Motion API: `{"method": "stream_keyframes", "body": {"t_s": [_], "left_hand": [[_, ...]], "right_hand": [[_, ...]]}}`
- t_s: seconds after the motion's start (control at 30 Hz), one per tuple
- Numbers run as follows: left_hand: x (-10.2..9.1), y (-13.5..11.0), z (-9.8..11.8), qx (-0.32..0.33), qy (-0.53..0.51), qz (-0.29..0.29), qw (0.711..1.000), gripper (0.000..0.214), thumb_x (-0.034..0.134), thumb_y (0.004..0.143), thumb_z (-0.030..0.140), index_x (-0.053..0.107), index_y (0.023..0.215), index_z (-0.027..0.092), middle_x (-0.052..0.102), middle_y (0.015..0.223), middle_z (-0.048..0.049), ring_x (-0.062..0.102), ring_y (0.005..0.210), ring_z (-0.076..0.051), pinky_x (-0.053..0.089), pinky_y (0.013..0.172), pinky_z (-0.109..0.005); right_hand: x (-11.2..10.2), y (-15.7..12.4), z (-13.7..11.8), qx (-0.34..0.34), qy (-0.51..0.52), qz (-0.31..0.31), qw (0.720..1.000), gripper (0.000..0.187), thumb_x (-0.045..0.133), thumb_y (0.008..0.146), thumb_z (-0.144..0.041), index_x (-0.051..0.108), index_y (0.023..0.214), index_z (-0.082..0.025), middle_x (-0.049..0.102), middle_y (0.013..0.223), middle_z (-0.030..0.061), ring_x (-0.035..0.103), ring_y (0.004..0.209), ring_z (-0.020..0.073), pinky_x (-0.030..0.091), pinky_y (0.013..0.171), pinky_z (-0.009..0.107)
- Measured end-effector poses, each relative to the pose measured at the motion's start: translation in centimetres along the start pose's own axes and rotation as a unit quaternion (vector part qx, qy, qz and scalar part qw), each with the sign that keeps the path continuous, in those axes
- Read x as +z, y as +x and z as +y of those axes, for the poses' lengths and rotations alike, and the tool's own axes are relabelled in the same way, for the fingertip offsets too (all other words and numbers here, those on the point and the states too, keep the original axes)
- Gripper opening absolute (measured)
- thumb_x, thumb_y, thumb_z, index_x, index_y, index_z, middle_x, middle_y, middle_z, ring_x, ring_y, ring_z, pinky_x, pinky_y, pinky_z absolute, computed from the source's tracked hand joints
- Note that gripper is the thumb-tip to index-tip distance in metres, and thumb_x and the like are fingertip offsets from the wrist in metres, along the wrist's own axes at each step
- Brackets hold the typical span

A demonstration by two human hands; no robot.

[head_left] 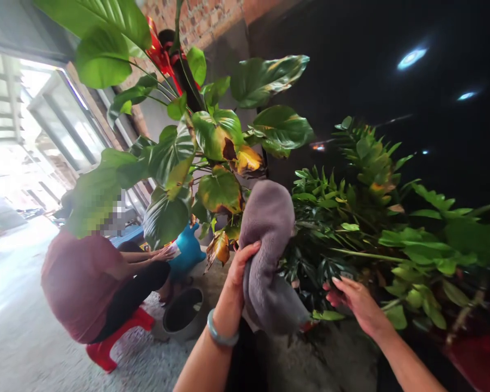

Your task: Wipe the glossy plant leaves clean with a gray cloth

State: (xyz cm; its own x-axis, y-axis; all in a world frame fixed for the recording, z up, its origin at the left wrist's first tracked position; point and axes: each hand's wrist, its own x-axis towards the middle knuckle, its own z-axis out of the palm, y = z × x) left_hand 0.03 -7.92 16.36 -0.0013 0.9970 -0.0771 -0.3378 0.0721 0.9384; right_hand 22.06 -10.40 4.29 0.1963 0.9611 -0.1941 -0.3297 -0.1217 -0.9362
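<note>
A grey plush cloth [269, 218] is gripped in my left hand [240, 267], its thumb lying across the fabric. The cloth stands up above the hand and its lower end hangs to the right. My right hand [353, 299] is to the right of the cloth, apart from it, fingers part-spread and holding nothing visible. Dark green foliage [335, 261] is just behind those fingers. Beyond the cloth rises a tall plant with broad leaves [218, 133]; several lower leaves are yellow and brown, such as a withered leaf [218, 249].
At left a person [81, 283] sits on a red stool [104, 348], hands on a blue bag [185, 250]. A dark round bucket [183, 318] stands beside them. A shiny black panel [351, 71] backs the plants; a brick wall [204, 19] is behind.
</note>
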Motion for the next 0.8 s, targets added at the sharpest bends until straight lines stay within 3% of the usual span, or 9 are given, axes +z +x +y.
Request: {"method": "stream_keyframes", "body": {"t_s": [0.1,0.2,0.3,0.37,0.47,0.53,0.63,0.7,0.8], "left_hand": [[-0.4,0.0,-4.0,-0.108,0.016,-0.021,0.994,0.015,0.068,0.064,0.031,0.068,0.074,0.02,0.069,0.067,-0.0014,0.065,0.076,-0.022,0.051,0.075,-0.033],[-2.1,-2.1,-8.6,-0.211,0.042,-0.139,0.967,0.033,0.076,0.053,0.023,0.072,0.084,0.014,0.071,0.068,-0.0033,0.066,0.07,-0.022,0.05,0.073,-0.033],[-3.2,-3.9,-8.2,-0.234,0.014,-0.2,0.951,0.035,0.076,0.052,0.022,0.073,0.087,0.014,0.072,0.07,-0.0038,0.067,0.068,-0.022,0.051,0.071,-0.032],[-3.1,-3.5,-5.1,-0.184,0.001,-0.167,0.969,0.037,0.078,0.052,0.023,0.072,0.087,0.016,0.072,0.067,-0.0024,0.066,0.061,-0.021,0.052,0.062,-0.03],[-2.1,-1.0,-0.4,-0.082,-0.058,-0.045,0.994,0.019,0.075,0.06,0.03,0.07,0.071,0.015,0.069,0.057,-0.0008,0.062,0.052,-0.016,0.05,0.054,-0.025],[-1.4,0.7,0.6,-0.029,-0.095,0.023,0.995,0.01,0.07,0.067,0.026,0.069,0.071,0.017,0.07,0.06,0.0021,0.062,0.055,-0.013,0.052,0.06,-0.023],[-1.6,1.4,-2.0,-0.093,-0.049,0.032,0.994,0.015,0.071,0.066,0.023,0.069,0.079,0.015,0.07,0.061,0.0009,0.062,0.053,-0.014,0.053,0.06,-0.024],[-2.7,0.3,-5.0,-0.162,0.001,0.007,0.987,0.023,0.074,0.063,0.023,0.07,0.082,0.011,0.07,0.06,-0.0028,0.063,0.051,-0.016,0.052,0.056,-0.026],[-5.0,-1.9,-7.6,-0.195,-0.002,-0.033,0.98,0.026,0.073,0.061,0.023,0.071,0.085,0.012,0.072,0.063,-0.0048,0.067,0.058,-0.02,0.053,0.062,-0.029]], "right_hand": [[0.2,-0.1,-0.2,-0.002,-0.009,0.004,1.0,0.028,0.077,0.043,-0.044,0.068,0.053,-0.019,0.07,0.056,0.0044,0.059,0.047,0.018,0.045,0.046,0.031],[0.0,-0.2,-0.3,-0.005,-0.015,0.009,1.0,0.027,0.077,0.043,-0.044,0.068,0.05,-0.019,0.067,0.05,0.0032,0.057,0.044,0.0172,0.043,0.043,0.029],[-0.4,0.1,0.1,-0.012,-0.018,0.02,1.0,0.023,0.077,0.043,-0.04,0.069,0.049,-0.019,0.067,0.049,0.0033,0.056,0.042,0.0165,0.043,0.042,0.029],[-0.7,0.3,0.4,-0.012,-0.011,0.033,0.999,0.021,0.078,0.042,-0.036,0.07,0.052,-0.019,0.07,0.054,0.0043,0.059,0.044,0.0176,0.044,0.041,0.029],[-0.7,0.7,0.6,-0.014,0.0,0.046,0.999,0.022,0.078,0.042,-0.033,0.073,0.059,-0.02,0.073,0.063,0.0054,0.065,0.052,0.0217,0.048,0.044,0.03],[-0.5,0.7,0.7,-0.021,0.019,0.051,0.998,0.022,0.078,0.043,-0.033,0.073,0.061,-0.021,0.074,0.067,0.0055,0.067,0.057,0.0243,0.05,0.046,0.032],[-0.4,0.6,0.6,-0.023,0.04,0.053,0.998,0.022,0.08,0.044,-0.035,0.071,0.059,-0.021,0.074,0.068,0.0053,0.068,0.06,0.0258,0.051,0.048,0.033],[-0.4,0.5,0.5,-0.02,0.04,0.054,0.998,0.025,0.081,0.042,-0.036,0.072,0.059,-0.021,0.074,0.066,0.0047,0.069,0.06,0.0262,0.052,0.048,0.033],[-0.6,0.3,0.5,-0.02,0.03,0.049,0.998,0.026,0.082,0.04,-0.037,0.071,0.056,-0.021,0.07,0.057,0.0018,0.068,0.056,0.0256,0.051,0.047,0.033]]}}
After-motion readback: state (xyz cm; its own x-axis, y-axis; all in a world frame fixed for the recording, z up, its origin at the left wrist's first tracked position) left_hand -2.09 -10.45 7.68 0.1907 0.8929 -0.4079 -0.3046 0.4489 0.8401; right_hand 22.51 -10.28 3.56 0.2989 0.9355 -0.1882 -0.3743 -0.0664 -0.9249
